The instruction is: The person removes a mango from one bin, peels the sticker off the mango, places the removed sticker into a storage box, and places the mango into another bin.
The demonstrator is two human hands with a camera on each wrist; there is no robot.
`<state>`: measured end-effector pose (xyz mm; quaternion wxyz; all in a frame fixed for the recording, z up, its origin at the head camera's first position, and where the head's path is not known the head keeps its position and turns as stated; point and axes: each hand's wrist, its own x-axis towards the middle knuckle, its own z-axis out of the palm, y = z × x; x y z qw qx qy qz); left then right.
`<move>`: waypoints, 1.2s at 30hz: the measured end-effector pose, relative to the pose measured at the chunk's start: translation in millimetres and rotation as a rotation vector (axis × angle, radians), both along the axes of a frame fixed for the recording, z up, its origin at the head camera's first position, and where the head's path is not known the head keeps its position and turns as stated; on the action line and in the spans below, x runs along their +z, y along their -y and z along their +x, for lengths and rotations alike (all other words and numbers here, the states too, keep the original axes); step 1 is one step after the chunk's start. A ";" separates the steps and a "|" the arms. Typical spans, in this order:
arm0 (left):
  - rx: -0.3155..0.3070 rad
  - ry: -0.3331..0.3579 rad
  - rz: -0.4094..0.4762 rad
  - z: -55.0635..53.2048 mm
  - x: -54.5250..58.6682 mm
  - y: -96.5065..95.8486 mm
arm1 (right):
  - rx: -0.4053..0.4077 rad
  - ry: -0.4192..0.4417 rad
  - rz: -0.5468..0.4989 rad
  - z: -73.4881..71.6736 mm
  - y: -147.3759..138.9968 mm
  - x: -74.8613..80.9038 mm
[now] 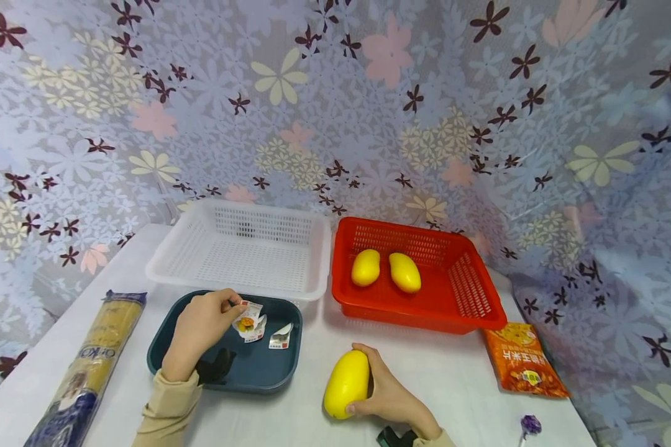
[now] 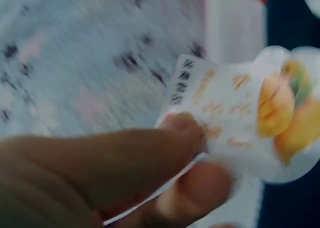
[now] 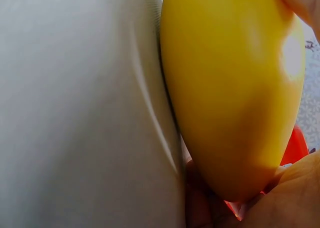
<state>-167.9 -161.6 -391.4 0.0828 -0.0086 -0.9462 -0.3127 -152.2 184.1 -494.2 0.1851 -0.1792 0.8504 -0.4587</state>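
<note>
Over the dark blue tray (image 1: 246,366), my left hand (image 1: 204,326) pinches a white sticker label (image 2: 220,103) with a mango picture between thumb and forefinger. In the left wrist view the label's printed lettering and rounded end show. Another label (image 1: 281,336) lies in the tray to the right, and more white paper overlaps the held one. My right hand (image 1: 388,394) grips a large yellow mango (image 1: 346,383) from its right side, close over the white table. The right wrist view shows the smooth mango (image 3: 232,88) filling the space between thumb and fingers.
A white basket (image 1: 235,288) stands behind the tray. Beside it, a red basket (image 1: 425,313) holds two yellow mangoes (image 1: 405,273). A pasta packet (image 1: 89,366) lies at left; an orange snack bag (image 1: 525,363) and a purple lollipop (image 1: 530,424) lie at right.
</note>
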 end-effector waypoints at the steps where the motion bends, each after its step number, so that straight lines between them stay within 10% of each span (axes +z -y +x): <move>1: 0.001 0.032 -0.019 -2.2 -3.5 5.7 | -0.001 0.005 -0.001 0.0 0.0 0.0; 18: -0.017 0.394 -0.149 -21.9 -34.5 24.0 | 0.002 0.012 -0.026 -1.9 -1.1 -5.1; 36: 0.032 0.383 -0.154 -20.2 -38.9 15.5 | 0.002 0.023 -0.016 -5.4 -0.8 -6.9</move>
